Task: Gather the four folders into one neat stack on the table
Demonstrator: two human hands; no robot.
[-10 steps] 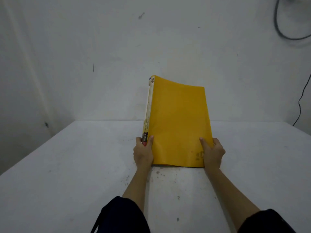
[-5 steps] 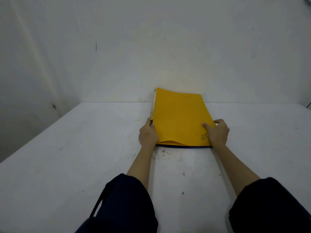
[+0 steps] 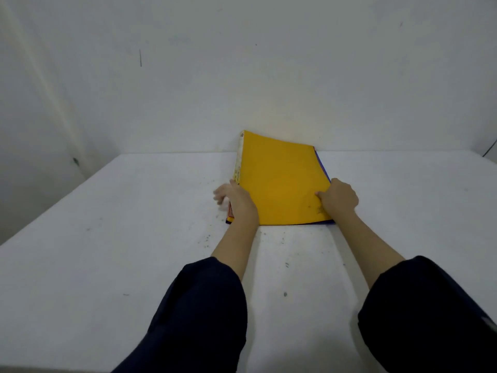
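A yellow folder [image 3: 282, 181] lies on top of a stack at the far middle of the white table [image 3: 129, 238], its far end lifted a little. A blue folder's edge [image 3: 321, 165] shows under it along the right side and front; a red sliver [image 3: 230, 211] shows at the left. The lower folders are otherwise hidden. My left hand [image 3: 239, 201] is against the stack's left spine, its fingers blurred and spread out to the left. At the front right corner my right hand [image 3: 340, 196] grips the stack, thumb on the yellow cover.
A plain white wall [image 3: 242, 90] rises just behind the stack. The tabletop carries dark specks in front of the folders. A dark cable [image 3: 489, 150] shows at the far right edge. My dark sleeves fill the lower frame.
The yellow folder came down from upright onto the stack. My left hand's fingers have come off the spine and spread to the left; my right hand still grips the right corner.
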